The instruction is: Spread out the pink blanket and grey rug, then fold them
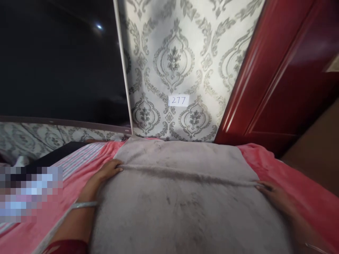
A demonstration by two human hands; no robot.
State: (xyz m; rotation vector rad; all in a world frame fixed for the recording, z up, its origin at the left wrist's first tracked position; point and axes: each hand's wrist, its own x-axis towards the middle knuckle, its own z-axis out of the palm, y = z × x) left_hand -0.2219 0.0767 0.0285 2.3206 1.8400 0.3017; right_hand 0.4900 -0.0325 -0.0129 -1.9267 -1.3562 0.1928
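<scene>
A grey plush blanket [169, 215] is spread before me, its far part [182, 153] lying beyond a raised fold that runs from hand to hand. My left hand [109, 170] pinches the left end of that fold; a silvery bangle circles the wrist. At the other end, my right hand [268, 188] grips the fold near the blanket's right edge, its fingers slightly blurred. Dark smudges mark the grey pile. Beneath lies a pink blanket [299, 187], showing on both sides.
Striped cloth [79, 155] shows at the left beside a pixelated patch. A large dark screen [60, 63] stands at the back left. Patterned wallpaper carries a paper label [179, 100] reading 277. A red wooden door or cabinet panel [265, 70] rises at the right.
</scene>
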